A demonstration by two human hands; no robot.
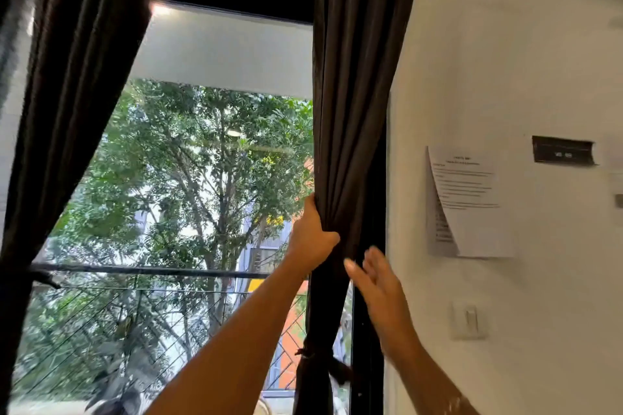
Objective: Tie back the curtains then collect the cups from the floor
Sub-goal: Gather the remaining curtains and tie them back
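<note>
A large window [202,178] filled the middle of the view, green trees beyond the glass and a pale roller blind [229,50] drawn partway down at 12 o'clock. A white wall [505,77] ran from 1 to 5 o'clock. Two dark brown curtains hung in long, soft folds. The left curtain [67,77] swept from 11 down to 9 o'clock. The right curtain [354,77] dropped from 12 o'clock, just right of centre, gathered into a narrow bundle at the window's edge and cinched by a dark tie [313,352] near 6 o'clock. The left hand [312,234], just below centre, gripped the bundle above the tie, fingers curled round the cloth. The right hand [374,280], blurred, was spread with straight fingers just beside the curtain, holding nothing; whether it touched the cloth could not be told. At 3 o'clock a printed sheet [472,199] was stuck to the wall, one corner curling; its text was too small to read. A dark plate [563,150] beside it bore pale, illegible marks. A white switch [469,320] sat at 4 o'clock.
</note>
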